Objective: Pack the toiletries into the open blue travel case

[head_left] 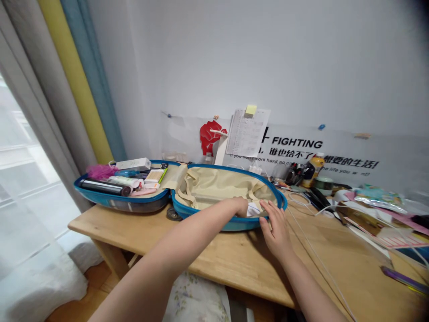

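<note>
A blue-rimmed suitcase [214, 166] lies opened flat on the wooden table, its beige-lined right half in front of me. My left hand [241, 206] reaches down inside that half, close to the near wall; its fingers are hidden, so its grip does not show. Just right of it is a small white piece with a dark line [254, 209], paper or cloth, I cannot make out which. My right hand [276, 226] rests over the near right rim, fingers extended and apart, their tips by the white piece.
The left half holds a black cylinder [105, 187], a pink mesh puff [101, 171], a white box [134, 164] and several small items. A white cable [313, 250] runs across the table [248, 264] at right. Bottles, a yellow-labelled one [313, 170] among them, and packets stand behind.
</note>
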`<state>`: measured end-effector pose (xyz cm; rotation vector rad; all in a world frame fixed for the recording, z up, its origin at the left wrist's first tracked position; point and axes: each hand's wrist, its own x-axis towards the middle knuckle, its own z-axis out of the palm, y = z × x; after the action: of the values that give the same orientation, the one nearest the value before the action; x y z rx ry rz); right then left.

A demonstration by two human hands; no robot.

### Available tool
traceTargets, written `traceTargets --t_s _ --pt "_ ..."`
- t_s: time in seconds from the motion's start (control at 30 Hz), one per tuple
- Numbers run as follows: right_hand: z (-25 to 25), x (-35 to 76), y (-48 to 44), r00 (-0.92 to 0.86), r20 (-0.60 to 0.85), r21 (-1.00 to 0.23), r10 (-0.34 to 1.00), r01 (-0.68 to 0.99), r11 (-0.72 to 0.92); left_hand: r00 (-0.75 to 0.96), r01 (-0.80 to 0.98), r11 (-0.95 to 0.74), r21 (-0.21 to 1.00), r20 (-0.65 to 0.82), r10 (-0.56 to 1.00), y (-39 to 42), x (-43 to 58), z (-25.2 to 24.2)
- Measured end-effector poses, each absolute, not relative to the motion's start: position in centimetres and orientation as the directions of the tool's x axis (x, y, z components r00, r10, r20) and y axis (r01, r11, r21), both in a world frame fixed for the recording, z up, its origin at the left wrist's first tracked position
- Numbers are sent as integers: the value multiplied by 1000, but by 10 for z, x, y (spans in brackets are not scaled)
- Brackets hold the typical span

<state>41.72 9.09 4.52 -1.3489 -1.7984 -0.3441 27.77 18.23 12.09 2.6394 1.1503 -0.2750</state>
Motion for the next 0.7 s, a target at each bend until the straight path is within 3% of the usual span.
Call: traceTargets --t_s 0.4,0.7 --pt "49 417 90 -93 753 -224 652 895 387 522 845 -533 47 -289 802 176 267 132" --pt "42 426 100 -130 798 -146 589 905 398 472 881 -452 140 -322 821 175 263 137"
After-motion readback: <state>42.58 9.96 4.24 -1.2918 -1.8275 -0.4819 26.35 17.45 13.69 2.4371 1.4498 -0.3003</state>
